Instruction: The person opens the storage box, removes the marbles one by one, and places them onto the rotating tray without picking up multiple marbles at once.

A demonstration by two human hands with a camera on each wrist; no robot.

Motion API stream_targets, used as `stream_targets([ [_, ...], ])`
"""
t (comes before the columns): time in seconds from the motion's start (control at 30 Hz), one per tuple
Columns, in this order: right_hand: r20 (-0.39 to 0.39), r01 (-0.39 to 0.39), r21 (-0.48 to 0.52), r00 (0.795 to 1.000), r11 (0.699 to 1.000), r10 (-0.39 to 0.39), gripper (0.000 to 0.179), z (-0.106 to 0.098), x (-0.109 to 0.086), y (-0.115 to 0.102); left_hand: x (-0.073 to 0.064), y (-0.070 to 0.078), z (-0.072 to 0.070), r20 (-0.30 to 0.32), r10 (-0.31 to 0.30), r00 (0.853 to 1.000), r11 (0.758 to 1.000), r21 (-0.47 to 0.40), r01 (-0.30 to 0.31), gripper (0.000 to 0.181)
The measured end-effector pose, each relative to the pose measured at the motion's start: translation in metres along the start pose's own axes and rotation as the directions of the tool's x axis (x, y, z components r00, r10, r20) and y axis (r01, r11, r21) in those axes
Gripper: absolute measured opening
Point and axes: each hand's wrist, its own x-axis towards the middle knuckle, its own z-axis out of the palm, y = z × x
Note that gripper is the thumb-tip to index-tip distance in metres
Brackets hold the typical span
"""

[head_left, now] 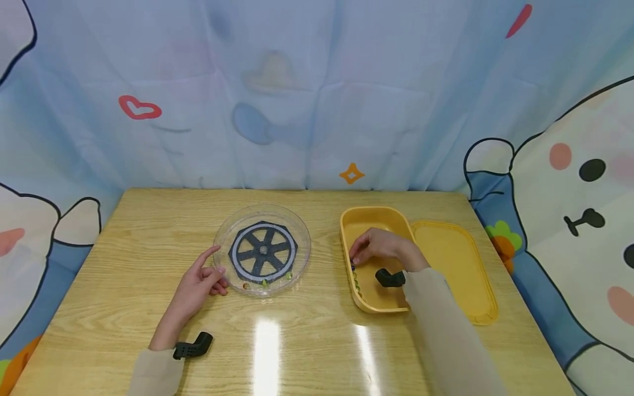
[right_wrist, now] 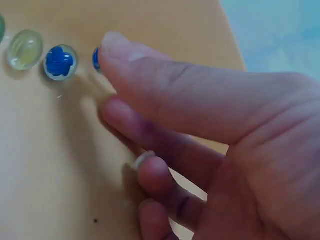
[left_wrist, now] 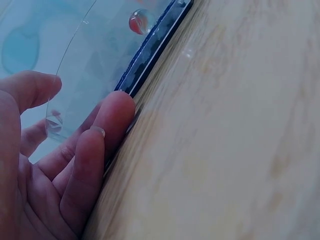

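Observation:
In the head view my left hand (head_left: pixel 198 283) is at the near left rim of a clear round dish (head_left: pixel 304 231) with a dark wheel-shaped pattern. Its index finger stretches along the rim, and the other fingers curl at the edge, holding it. A few glass marbles lie along the dish's near side, one of them orange-red (left_wrist: pixel 142 21). Inside a yellow bin (head_left: pixel 378 307), my right hand (head_left: pixel 378 246) pinches a blue marble (right_wrist: pixel 96 60) between thumb and index finger; most of it is hidden. Beside it sit another blue marble (right_wrist: pixel 61 63) and a yellowish one (right_wrist: pixel 25 50).
A yellow lid (head_left: pixel 455 264) lies flat to the right of the bin, partly behind the right forearm. The wooden table (head_left: pixel 317 352) ends at a patterned curtain (head_left: pixel 297 110). Several marbles line the bin's left wall. Both wrists carry black camera mounts.

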Motion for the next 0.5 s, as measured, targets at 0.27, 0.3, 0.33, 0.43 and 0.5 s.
stream_targets([
  [0.27,-0.009,0.037,0.073,0.999,0.997,-0.036,0.016,-0.011,-0.006,0.001,0.001,0.001,0.0,-0.001,-0.006,1.0,1.0,-0.014,0.006,0.06],
  [0.3,-0.017,0.035,0.083,0.999,0.996,-0.034,0.017,-0.011,-0.007,0.001,0.001,0.001,0.0,0.002,-0.008,1.0,1.0,-0.012,0.008,0.06],
  [0.33,-0.027,0.035,0.095,0.999,0.995,-0.033,0.017,-0.012,-0.008,0.002,0.001,0.001,0.0,0.004,-0.011,1.0,1.0,-0.01,0.011,0.06],
  [0.43,-0.054,0.046,0.126,0.998,0.991,-0.039,0.018,-0.013,-0.012,0.0,0.001,0.001,0.0,0.008,-0.016,1.0,1.0,-0.005,0.016,0.06],
  [0.5,-0.081,0.051,0.146,0.996,0.988,-0.04,0.019,-0.014,-0.014,-0.001,0.001,0.0,0.0,0.006,-0.016,1.0,1.0,-0.001,0.016,0.06],
])
